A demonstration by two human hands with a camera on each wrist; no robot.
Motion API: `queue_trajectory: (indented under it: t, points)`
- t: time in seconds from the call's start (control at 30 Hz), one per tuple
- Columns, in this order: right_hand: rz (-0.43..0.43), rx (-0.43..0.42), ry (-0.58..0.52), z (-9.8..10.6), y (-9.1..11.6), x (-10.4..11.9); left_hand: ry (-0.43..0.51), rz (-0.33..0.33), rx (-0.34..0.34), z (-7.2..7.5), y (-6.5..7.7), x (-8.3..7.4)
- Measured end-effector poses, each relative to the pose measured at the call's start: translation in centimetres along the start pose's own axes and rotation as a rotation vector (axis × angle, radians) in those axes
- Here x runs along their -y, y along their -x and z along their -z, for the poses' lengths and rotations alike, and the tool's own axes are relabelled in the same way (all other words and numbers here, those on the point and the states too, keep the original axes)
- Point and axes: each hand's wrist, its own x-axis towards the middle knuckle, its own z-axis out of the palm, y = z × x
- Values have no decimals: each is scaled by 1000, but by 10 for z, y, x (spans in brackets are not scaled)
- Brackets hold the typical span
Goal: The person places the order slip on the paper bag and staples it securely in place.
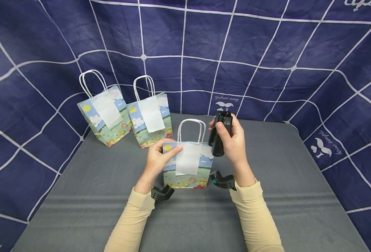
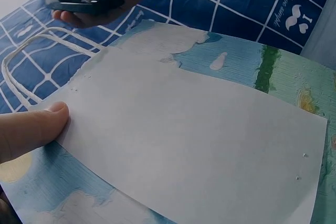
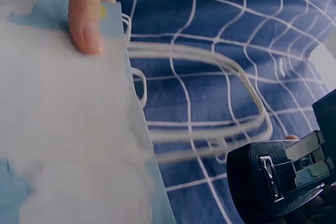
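Note:
A small paper gift bag [image 1: 188,182] with a painted flower meadow and sky stands upright on the grey table. My left hand [image 1: 156,159] pinches its upper left corner, thumb on the white paper sheet [image 1: 188,159] that lies over the bag's front. The sheet's top reaches the bag's rim; small marks show near its far end in the left wrist view. Just right of the twisted white handles [image 1: 191,120], my right hand [image 1: 234,143] grips a black stapler [image 1: 218,140]. In the right wrist view the stapler [image 3: 262,182] is apart from the bag, its metal parts showing.
Two similar bags stand at the back left, a tilted one [image 1: 105,115] and one beside it [image 1: 150,119], each with a white sheet on its front. A blue cloth with white grid lines [image 1: 236,45] encloses the grey table [image 1: 283,168] at the back and sides.

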Motion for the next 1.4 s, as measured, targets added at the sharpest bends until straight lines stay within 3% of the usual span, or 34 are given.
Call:
queue_trajectory:
  t: [0.17,0.47,0.7,0.9,1.17,1.4]
  points:
    - [42,33,22,-16,1,-1,0,-1,1,1,0,0]
    - [104,0,29,-28,3,-9,-3,-28,13,2,0,1]
    - [139,31,151,-34,2,-14,-13,-43,19,3,-1,2]
    - [99,52,177,-41,2,-12,-11,-52,27,3,0,2]
    - [16,60,194,-51,1,13,-18,-60,22,3,-1,2]
    - [-74,130,154,-51,-1,16,-30,-47,24,4,0,1]
